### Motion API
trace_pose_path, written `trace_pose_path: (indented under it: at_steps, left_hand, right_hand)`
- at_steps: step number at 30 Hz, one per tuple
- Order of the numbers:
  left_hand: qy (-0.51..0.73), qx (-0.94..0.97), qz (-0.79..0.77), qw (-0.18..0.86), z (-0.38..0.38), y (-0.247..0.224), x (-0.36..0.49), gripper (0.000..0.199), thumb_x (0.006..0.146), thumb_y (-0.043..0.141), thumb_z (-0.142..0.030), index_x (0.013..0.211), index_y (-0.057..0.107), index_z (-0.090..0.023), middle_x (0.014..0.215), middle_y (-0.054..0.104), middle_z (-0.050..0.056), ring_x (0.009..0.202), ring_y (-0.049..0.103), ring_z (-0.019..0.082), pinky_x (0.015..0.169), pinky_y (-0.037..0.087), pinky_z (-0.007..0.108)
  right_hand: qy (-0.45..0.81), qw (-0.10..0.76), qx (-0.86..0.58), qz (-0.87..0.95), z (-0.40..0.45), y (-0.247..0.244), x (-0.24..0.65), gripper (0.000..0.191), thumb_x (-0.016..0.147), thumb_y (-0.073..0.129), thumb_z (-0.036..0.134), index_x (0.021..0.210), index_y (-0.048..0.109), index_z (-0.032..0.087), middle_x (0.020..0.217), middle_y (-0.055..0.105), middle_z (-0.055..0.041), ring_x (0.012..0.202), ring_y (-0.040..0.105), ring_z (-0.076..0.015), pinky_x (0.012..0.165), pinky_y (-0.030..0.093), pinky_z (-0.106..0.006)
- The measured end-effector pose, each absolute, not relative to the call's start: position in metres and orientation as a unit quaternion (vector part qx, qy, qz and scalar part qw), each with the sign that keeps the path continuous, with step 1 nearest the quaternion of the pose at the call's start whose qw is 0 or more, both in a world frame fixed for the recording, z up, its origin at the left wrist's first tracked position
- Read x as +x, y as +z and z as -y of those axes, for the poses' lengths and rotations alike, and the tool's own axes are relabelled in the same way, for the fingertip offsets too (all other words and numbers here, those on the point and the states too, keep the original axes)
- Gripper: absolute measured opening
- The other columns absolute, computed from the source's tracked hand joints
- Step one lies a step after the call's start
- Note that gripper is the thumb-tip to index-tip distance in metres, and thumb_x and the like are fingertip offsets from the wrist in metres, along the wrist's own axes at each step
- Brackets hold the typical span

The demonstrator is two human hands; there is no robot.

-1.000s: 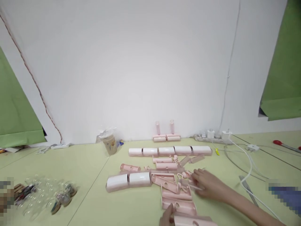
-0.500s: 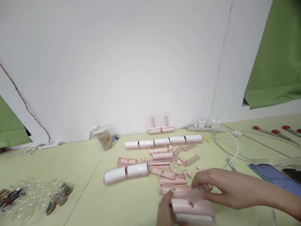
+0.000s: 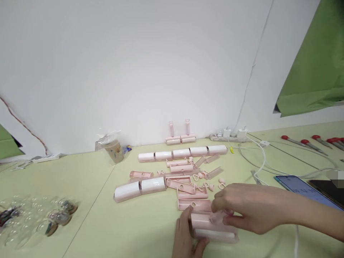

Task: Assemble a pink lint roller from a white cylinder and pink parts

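Since before, our right hand closes on the pink roller case; left hand clamps it—steady, press squarely.

The left hand is cut off by the bottom edge below the pink roller case. The right hand hides that case's top. A blurred patch sits right of the phone.

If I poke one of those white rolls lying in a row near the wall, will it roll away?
Probably, yes. Each white roll in the row looks round and smooth, lying on its side on the flat green table, so a sideways poke would likely send it rolling. It also looks small and probably light, so a gentle push should move it.
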State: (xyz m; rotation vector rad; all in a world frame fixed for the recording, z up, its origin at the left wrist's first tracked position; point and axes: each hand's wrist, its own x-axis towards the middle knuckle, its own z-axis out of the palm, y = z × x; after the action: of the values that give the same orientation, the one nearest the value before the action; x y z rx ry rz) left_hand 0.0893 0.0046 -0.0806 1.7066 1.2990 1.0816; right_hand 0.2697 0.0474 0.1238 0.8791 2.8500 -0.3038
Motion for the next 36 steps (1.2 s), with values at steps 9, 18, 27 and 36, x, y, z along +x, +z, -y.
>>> trace_pose_path:
  at_steps: [9, 18, 27, 36]
  left_hand:
    - [0.394, 0.665, -0.511, 0.375, -0.001, -0.069, 0.092, 0.065, 0.070, 0.054, -0.022, 0.130, 0.032, -0.010, 0.123, 0.047, 0.013, 0.106, 0.044, 0.025, 0.092, 0.034, 0.033]
    - [0.382, 0.666, -0.548, 0.332, 0.003, -0.052, 0.093, 0.086, 0.054, 0.064, -0.019, 0.130, 0.027, -0.008, 0.133, 0.036, 0.017, 0.122, 0.029, 0.031, 0.103, 0.023, 0.038]
    - [0.444, 0.648, -0.437, 0.439, -0.021, 0.046, 0.114, 0.076, 0.059, 0.067, -0.021, 0.127, 0.032, -0.024, 0.132, 0.039, 0.007, 0.122, 0.033, 0.023, 0.101, 0.027, 0.036]
    - [0.401, 0.548, -0.371, 0.634, -0.052, 0.011, 0.151, 0.042, 0.060, 0.064, -0.053, 0.051, 0.042, -0.019, 0.034, 0.038, -0.008, 0.030, 0.032, 0.004, 0.038, 0.028, 0.019]
  right_hand:
    - [-0.132, 0.061, 0.367, -0.919, -0.050, 0.111, 0.257, 0.017, 0.071, 0.046, 0.015, 0.069, 0.063, 0.020, 0.058, 0.060, -0.0025, 0.049, 0.052, -0.0157, 0.039, 0.025, -0.023]
    - [-0.226, -0.067, 0.457, -0.858, -0.102, 0.093, 0.315, 0.031, 0.088, 0.032, 0.036, 0.100, 0.057, 0.023, 0.080, 0.066, -0.0031, 0.072, 0.061, -0.0198, 0.062, 0.045, -0.028]
    - [-0.152, -0.105, 0.449, -0.874, -0.134, 0.000, 0.342, 0.027, 0.062, 0.048, 0.009, 0.083, 0.061, 0.018, 0.101, 0.057, -0.0131, 0.079, 0.058, -0.0261, 0.066, 0.042, -0.037]
    - [-0.324, -0.290, 0.410, -0.802, -0.098, 0.041, 0.316, 0.026, 0.085, 0.039, 0.035, 0.106, 0.044, 0.020, 0.081, 0.058, -0.0030, 0.073, 0.059, -0.0172, 0.068, 0.047, -0.030]
